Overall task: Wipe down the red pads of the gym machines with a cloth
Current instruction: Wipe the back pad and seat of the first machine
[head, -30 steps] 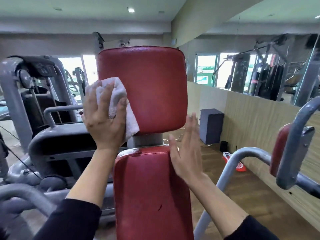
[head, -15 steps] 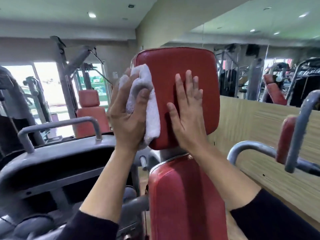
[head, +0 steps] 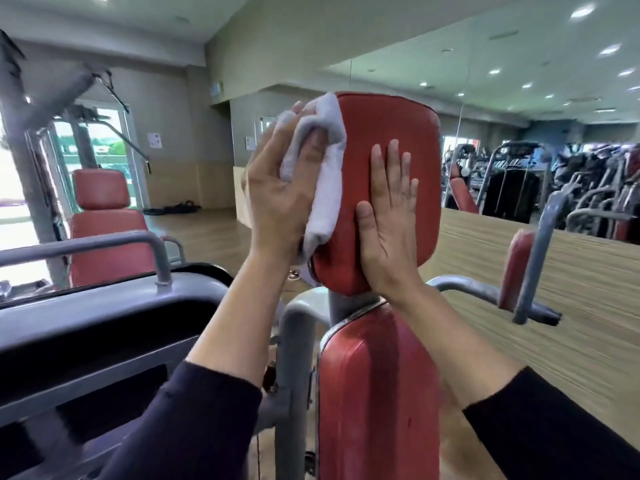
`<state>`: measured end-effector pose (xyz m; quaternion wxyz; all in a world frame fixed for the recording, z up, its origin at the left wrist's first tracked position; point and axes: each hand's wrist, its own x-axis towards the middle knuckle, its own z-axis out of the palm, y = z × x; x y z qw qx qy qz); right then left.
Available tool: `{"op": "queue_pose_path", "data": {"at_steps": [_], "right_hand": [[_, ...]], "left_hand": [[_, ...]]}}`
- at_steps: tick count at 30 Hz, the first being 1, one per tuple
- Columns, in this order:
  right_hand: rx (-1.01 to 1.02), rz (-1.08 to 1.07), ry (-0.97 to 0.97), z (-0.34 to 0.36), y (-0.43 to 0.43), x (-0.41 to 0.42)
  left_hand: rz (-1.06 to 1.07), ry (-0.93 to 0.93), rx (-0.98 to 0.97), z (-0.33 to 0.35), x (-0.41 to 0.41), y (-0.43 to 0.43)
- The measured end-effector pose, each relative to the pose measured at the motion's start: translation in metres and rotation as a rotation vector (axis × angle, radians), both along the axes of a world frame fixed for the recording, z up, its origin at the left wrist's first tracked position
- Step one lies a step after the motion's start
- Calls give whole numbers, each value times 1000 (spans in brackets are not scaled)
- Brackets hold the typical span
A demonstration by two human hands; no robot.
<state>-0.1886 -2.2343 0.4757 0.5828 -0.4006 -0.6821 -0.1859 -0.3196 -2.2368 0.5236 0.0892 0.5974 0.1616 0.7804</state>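
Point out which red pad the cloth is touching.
The upper headrest pad, above the long back pad: the left hand holds the white cloth against its left edge.

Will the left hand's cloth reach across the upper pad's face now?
Probably not fully: the right hand lies flat on the upper pad beside the cloth, blocking a sweep by the left hand.

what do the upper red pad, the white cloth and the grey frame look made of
Upper red pad: likely vinyl or faux leather over padding; smooth, faintly glossy skin with a seamed edge.
White cloth: soft towelling, perhaps cotton or microfibre; it bunches into folds in the left hand.
Grey frame: painted metal tube, probably steel; rigid, rounded, evenly coated.
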Motion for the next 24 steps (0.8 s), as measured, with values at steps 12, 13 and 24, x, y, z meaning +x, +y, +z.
{"op": "queue_pose_path", "data": {"at_steps": [12,13,24], "right_hand": [[26,-33,22,0,2,-3],[25,-29,24,0,2,-3],[34,-31,-2,-2,3,0]], "left_hand": [[13,-21,-50,-44,-3,9],[7,-34,-44,-28,-6,12],[-7,-2,-154,-124,1,2]]}}
